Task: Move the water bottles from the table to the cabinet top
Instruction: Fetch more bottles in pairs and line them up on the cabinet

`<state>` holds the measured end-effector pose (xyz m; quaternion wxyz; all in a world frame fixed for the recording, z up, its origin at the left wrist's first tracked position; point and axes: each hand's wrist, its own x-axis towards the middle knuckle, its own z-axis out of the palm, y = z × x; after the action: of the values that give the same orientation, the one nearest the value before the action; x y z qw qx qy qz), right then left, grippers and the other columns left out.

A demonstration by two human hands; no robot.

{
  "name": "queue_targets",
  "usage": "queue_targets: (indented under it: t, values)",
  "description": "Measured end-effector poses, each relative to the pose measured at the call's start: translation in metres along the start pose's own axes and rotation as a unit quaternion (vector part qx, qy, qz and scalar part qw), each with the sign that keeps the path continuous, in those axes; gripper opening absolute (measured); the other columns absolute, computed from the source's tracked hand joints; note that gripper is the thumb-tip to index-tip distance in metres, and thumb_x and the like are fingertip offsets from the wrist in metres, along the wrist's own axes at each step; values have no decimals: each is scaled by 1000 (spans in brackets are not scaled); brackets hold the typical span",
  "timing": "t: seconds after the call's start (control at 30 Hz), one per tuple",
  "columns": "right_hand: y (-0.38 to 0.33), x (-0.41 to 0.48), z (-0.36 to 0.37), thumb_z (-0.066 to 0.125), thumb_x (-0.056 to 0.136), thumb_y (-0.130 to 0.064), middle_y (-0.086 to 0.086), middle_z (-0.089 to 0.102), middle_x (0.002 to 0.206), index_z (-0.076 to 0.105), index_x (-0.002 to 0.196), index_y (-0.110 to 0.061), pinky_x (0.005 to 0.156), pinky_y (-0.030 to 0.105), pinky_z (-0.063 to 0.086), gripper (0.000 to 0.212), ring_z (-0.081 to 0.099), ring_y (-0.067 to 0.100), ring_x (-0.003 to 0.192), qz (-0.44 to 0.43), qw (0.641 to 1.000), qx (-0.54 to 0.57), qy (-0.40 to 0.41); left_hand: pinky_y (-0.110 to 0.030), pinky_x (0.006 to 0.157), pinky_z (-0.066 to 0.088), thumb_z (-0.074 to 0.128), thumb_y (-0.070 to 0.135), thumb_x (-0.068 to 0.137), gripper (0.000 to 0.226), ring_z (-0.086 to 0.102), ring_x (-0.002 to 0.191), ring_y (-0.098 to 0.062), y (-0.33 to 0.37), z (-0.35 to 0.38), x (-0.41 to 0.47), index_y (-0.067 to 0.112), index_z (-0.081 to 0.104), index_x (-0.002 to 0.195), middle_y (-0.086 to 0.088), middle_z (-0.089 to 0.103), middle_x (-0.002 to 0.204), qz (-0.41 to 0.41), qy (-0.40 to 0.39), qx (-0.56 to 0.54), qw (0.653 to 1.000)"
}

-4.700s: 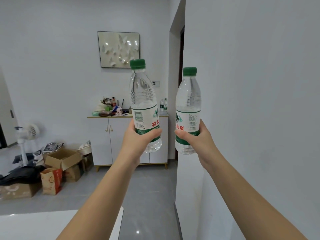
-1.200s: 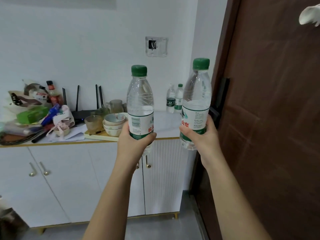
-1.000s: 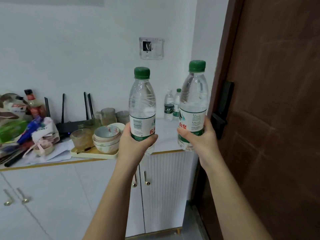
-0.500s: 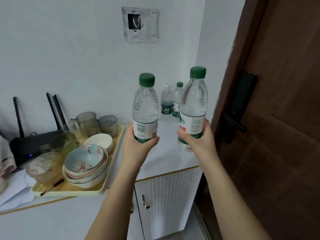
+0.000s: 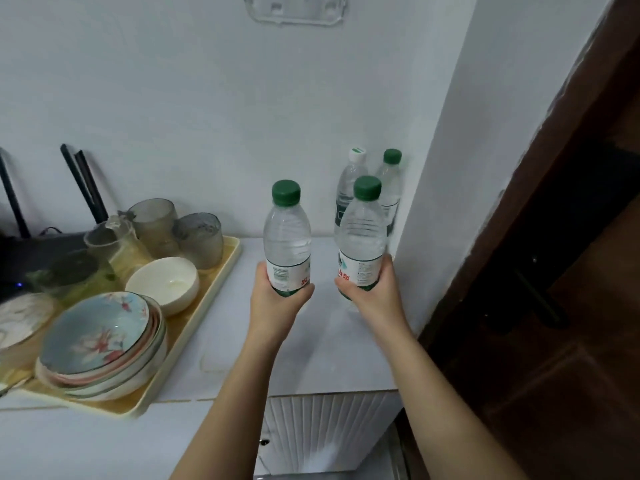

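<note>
I am closer than a moment ago. My left hand [image 5: 277, 303] grips one bottle [image 5: 286, 237] and my right hand [image 5: 373, 296] grips the other bottle [image 5: 362, 233], both upright, low over the surface [image 5: 322, 351]. Two more bottles [image 5: 349, 183] stand in the corner behind. A tray [image 5: 205, 306] of bowls [image 5: 97, 337] sits left.
</note>
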<state>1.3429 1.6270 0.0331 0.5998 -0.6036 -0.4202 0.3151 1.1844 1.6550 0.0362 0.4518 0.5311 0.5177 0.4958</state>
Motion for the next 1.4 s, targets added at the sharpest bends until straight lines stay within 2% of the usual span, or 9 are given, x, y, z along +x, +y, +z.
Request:
queue_targets:
  t: [0.2, 0.33, 0.5, 0.67, 0.83, 0.93, 1.03, 1.17, 1.4]
  values:
    - [31, 22, 6, 84, 66, -11, -4, 70, 105, 51, 119, -17, 82, 38, 58, 62, 69, 11, 94, 26, 999, -21, -25, -26, 69, 50, 80, 4, 69, 55, 64, 84, -17, -21, 13, 17, 17, 49, 112, 0, 66, 96, -14, 18, 24, 999]
    - [37, 35, 13, 82, 71, -4, -11, 69, 101, 51, 118, -21, 75, 26, 55, 59, 67, 1, 86, 38, 999, -22, -26, -24, 69, 50, 80, 6, 70, 55, 64, 86, -14, -26, 17, 31, 20, 49, 113, 4, 66, 96, -22, 3, 38, 999]
    - [41, 47, 18, 81, 73, -2, -12, 67, 105, 49, 122, -17, 76, 19, 53, 60, 66, -4, 88, 39, 998, -23, -37, -36, 76, 55, 79, 7, 70, 52, 65, 88, -19, -38, 18, 45, 21, 50, 111, 2, 67, 96, -27, -14, 39, 999]
    - [44, 54, 22, 79, 74, 0, -12, 65, 107, 45, 122, -21, 83, 21, 53, 62, 65, -5, 92, 32, 998, -30, -55, -25, 76, 53, 80, 6, 72, 55, 64, 91, -10, -43, 15, 54, 20, 49, 116, 4, 65, 102, -15, -40, 39, 998]
    - [49, 54, 6, 84, 69, -8, -2, 59, 118, 46, 124, -27, 90, 28, 52, 70, 60, 8, 107, 3, 989, -123, -78, -26, 83, 44, 87, 18, 65, 65, 52, 102, -10, -48, 2, 64, 20, 52, 120, 3, 55, 111, 18, -85, 172, 981]
    - [50, 51, 2, 90, 62, -10, -3, 61, 113, 50, 120, -23, 80, 21, 51, 71, 62, 11, 100, -4, 986, -162, -29, -28, 81, 46, 89, 19, 62, 64, 54, 99, -15, -45, -2, 63, 22, 52, 115, 5, 57, 106, 23, -58, 216, 974]
    - [50, 55, 11, 91, 61, -11, -5, 64, 105, 52, 107, -20, 81, 26, 54, 61, 64, 13, 97, -12, 986, -164, 4, -28, 78, 49, 89, 15, 63, 61, 60, 92, -15, -39, 3, 68, 25, 48, 108, 9, 61, 99, 3, -36, 193, 981]
    - [55, 71, 29, 90, 65, -17, -2, 58, 105, 56, 110, -13, 82, 31, 52, 56, 58, 12, 97, -39, 978, -204, 23, -30, 82, 51, 87, 14, 67, 60, 61, 95, -16, -36, 13, 86, 18, 52, 116, 8, 62, 101, 7, -15, 182, 983]
    - [50, 100, 53, 86, 71, -20, -4, 51, 76, 58, 115, -13, 59, 20, 39, 53, 50, 8, 65, -31, 971, -232, 42, -29, 78, 43, 86, 19, 66, 56, 59, 97, -23, -41, 27, 122, 15, 57, 114, -5, 57, 105, 27, 13, 217, 976]
